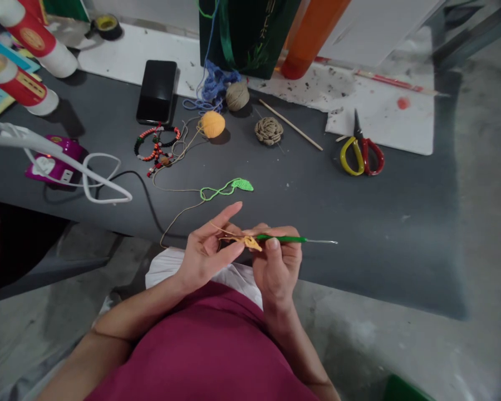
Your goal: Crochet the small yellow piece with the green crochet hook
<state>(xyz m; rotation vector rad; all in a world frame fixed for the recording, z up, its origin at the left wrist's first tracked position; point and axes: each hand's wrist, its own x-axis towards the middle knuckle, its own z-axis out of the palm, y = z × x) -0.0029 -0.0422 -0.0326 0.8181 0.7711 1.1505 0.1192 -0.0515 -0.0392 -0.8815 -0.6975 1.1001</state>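
My right hand (278,262) is closed round a green-handled crochet hook (294,239), whose metal tip points right. My left hand (211,245) pinches a small orange crochet piece (250,242) between thumb and middle fingers, with the index finger stretched out and the yarn strand running over it. Both hands meet at the near edge of the grey table (359,223). The strand trails up to an orange yarn ball (212,123). A small green crochet leaf (242,184) with a loose tail lies just beyond the hands.
Red and yellow scissors (362,153) lie at the right by a stained white sheet (379,111). A black phone (157,91), bead bracelets (156,143), two tan yarn balls, a wooden stick (290,124), a green bag, glue bottles and a purple power strip (56,161) stand further back.
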